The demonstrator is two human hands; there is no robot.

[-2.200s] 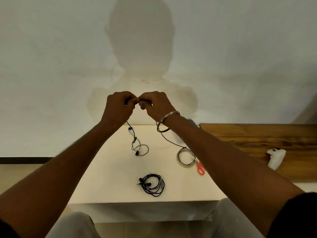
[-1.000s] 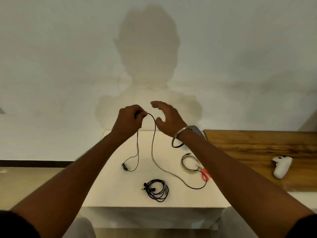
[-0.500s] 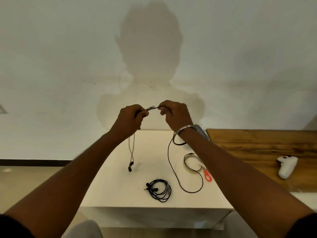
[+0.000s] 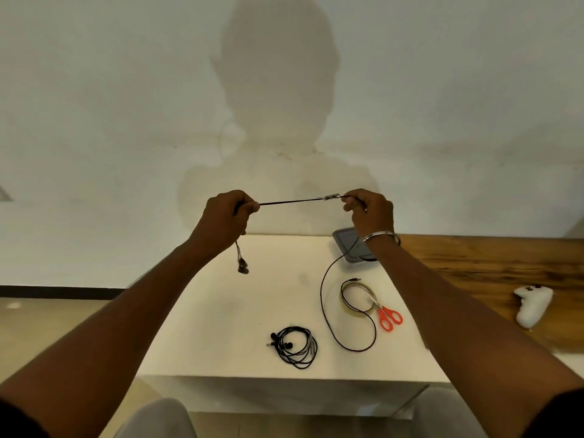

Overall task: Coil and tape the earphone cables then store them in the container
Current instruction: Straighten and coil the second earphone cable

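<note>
A black earphone cable [image 4: 294,201] is stretched taut between my left hand [image 4: 226,213] and my right hand [image 4: 369,210], both raised above the white table [image 4: 221,327]. Its earbuds [image 4: 242,267] dangle below my left fist. The rest of the cable [image 4: 325,311] hangs from my right hand and loops over the table, ending on the tape roll [image 4: 357,297]. A second earphone set [image 4: 295,346] lies coiled near the table's front edge. The grey container [image 4: 347,243] sits at the table's far right corner, partly hidden by my right wrist.
Orange-handled scissors [image 4: 387,316] lie against the tape roll. A wooden surface [image 4: 489,260] adjoins the table on the right, with a white game controller [image 4: 532,306] on it. A plain wall stands just behind the table. My knees show below the front edge.
My hands have drawn apart, pulling the cable section between them straight and taut. The earbuds have risen under my left hand, and the slack loop on the table has shifted.
</note>
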